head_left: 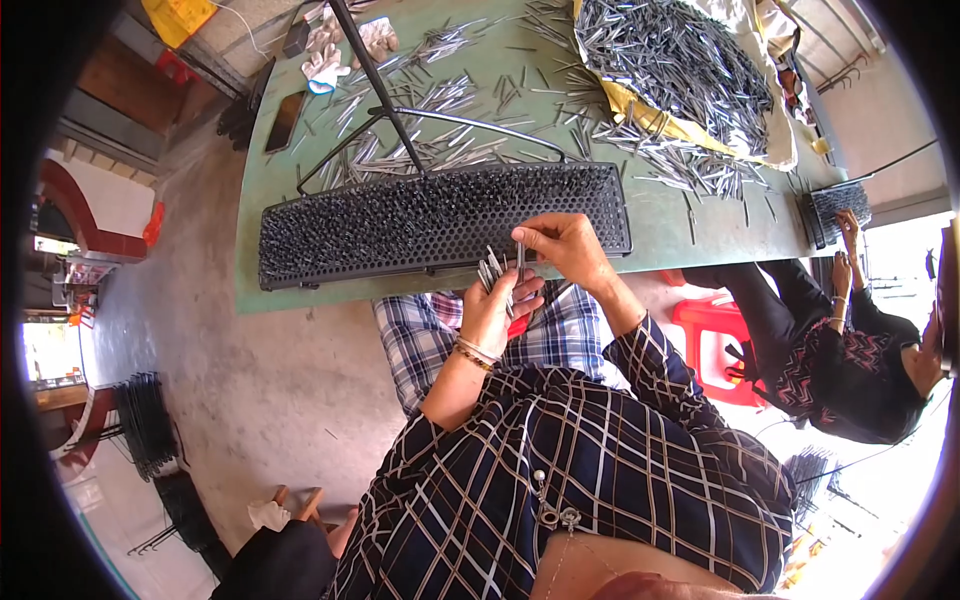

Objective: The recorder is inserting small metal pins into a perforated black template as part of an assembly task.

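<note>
A black perforated rack (545, 212) lies along the near table edge. Thin dark pieces fill many of its holes, most densely on the left, while bare holes show nearer its right and front. My left hand (484, 322) is closed around a small bunch of slim metal rods (490, 270), just below the rack's front edge. Pinched between thumb and fingers of my right hand (574, 250) is a single slim metal rod (521, 262), held roughly upright above the left palm. My right hand partly covers the rack's front.
Loose rods (445, 98) lie scattered behind the rack on the green table (660, 235). A yellow-edged sack (655, 122) holds a big heap of rods. Gloves (325, 70) and a phone (286, 122) lie far left. At right, a co-worker handles another rack (836, 205) near a red stool (700, 335).
</note>
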A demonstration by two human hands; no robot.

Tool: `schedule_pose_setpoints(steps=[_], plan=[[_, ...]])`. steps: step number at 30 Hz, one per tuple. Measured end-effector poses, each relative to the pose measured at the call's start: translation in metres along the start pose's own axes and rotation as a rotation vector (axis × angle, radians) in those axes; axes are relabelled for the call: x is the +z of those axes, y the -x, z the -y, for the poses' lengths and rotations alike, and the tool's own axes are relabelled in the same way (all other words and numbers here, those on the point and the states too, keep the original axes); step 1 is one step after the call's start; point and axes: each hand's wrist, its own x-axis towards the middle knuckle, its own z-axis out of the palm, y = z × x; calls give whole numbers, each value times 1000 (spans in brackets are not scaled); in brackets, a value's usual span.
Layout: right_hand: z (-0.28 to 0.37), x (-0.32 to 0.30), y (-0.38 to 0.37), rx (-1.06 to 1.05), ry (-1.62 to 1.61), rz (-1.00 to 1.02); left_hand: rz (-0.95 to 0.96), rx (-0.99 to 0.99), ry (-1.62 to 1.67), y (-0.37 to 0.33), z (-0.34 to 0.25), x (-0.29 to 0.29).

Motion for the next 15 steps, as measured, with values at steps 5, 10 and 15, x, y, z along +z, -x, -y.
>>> schedule_pose_setpoints(steps=[5,10,15], plan=[[6,-6,-16,-201,108,-221,17,-15,15,-1,1,-4],[3,-12,-40,-399,211,-297,7,-68,20,-1,5,-5],[-9,-9,-48,-532,279,-214,-5,-82,35,-2,6,-5]])
